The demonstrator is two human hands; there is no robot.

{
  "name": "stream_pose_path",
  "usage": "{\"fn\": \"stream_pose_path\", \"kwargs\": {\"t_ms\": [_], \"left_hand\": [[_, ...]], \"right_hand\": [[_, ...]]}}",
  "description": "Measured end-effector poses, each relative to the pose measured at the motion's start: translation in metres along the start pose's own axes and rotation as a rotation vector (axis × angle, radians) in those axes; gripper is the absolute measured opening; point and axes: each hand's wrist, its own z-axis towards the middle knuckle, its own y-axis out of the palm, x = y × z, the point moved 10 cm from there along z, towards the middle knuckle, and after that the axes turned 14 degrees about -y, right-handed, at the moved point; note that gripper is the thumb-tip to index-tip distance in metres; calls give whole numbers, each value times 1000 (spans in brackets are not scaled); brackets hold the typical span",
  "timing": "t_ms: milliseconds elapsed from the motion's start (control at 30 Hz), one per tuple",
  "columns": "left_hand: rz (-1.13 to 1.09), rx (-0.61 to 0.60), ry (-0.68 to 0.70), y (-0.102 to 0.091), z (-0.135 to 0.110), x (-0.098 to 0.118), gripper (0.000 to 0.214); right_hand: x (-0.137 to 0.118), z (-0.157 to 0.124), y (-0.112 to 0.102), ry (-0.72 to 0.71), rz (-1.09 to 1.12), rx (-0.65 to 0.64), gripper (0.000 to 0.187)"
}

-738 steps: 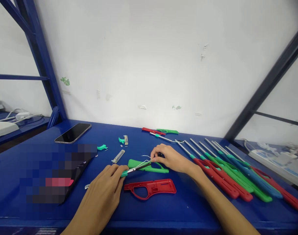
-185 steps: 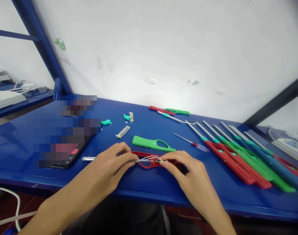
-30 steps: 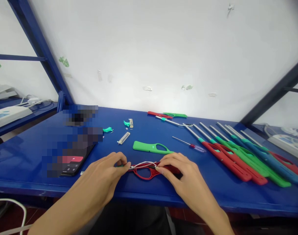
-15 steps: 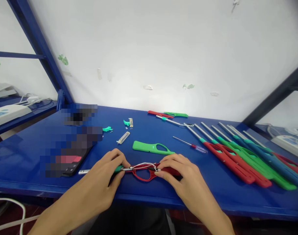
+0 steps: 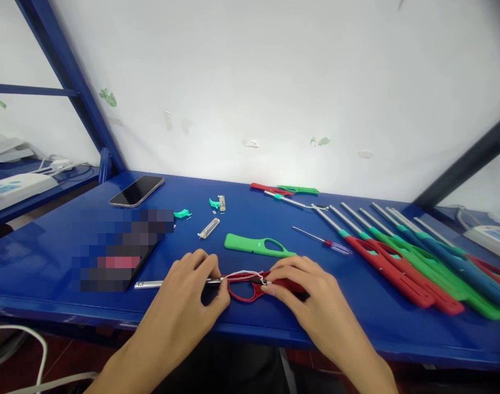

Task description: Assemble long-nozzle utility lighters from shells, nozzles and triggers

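Note:
On the near part of the table lies a red lighter casing half (image 5: 242,300), its finger loop showing between my two hands. My left hand (image 5: 188,295) is closed at the loop's left side, fingertips pinching the inner end of the lighter's metal tube (image 5: 149,284), which sticks out beyond the hand. A thin white wire (image 5: 243,272) arches over the loop. My right hand (image 5: 315,287) is closed, thumb and fingertips pinching a small black igniter piece (image 5: 258,281) at the wire's end and covering most of the red handle. Just behind lies a green casing half (image 5: 245,244).
Several assembled lighters (image 5: 397,268) lie in a row at right, beside a screwdriver (image 5: 326,242). Clear fuel tanks (image 5: 210,228) and teal triggers (image 5: 183,213) lie left of centre. A phone (image 5: 137,191) and a pixelated dark object (image 5: 126,251) are at left. Casing halves (image 5: 299,190) rest by the wall.
My left hand has slid right along the tube to the red loop, its fingertips now nearer the wire. My right hand keeps its pinch in nearly the same place.

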Motion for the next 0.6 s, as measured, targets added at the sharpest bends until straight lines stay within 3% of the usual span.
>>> {"fn": "stream_pose_path", "kwargs": {"t_ms": [167, 367, 600], "left_hand": [[14, -22, -8, 1, 2, -1, 17], [-119, -271, 57, 1, 1, -13, 23], [-171, -197, 8, -14, 7, -16, 22]], "right_hand": [[-1, -1, -2, -6, 3, 13, 6], [1, -1, -4, -9, -1, 41, 6], [4, -3, -4, -1, -7, 49, 7]]}}
